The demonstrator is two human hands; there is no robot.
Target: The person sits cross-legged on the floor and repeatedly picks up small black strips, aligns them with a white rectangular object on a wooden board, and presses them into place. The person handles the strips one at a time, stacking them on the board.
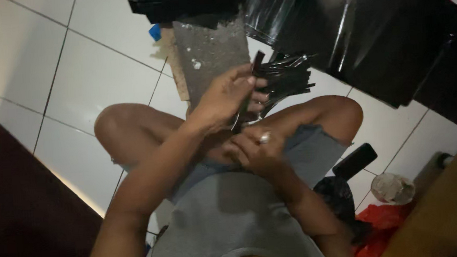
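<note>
I sit cross-legged on a white tiled floor. My left hand (225, 94) is raised over my knees and pinches a thin dark strip (257, 61) that sticks upward. Its lower fingers also hold a fanned bunch of glossy black strips (288, 77) pointing right. My right hand (255, 149), with a ring on one finger, is curled just below it over my lap. A small shiny metal piece (237, 121) shows between the two hands. What the right hand grips is hidden.
A grey board (210, 50) lies on the floor ahead of my knees. Sheets of black plastic (386, 34) cover the floor at upper right. At right are a dark phone-like object (355, 161), a crumpled black bag (335, 193), a red bag (380, 225) and a brown box (450, 210). A dark mat (22, 210) lies at left.
</note>
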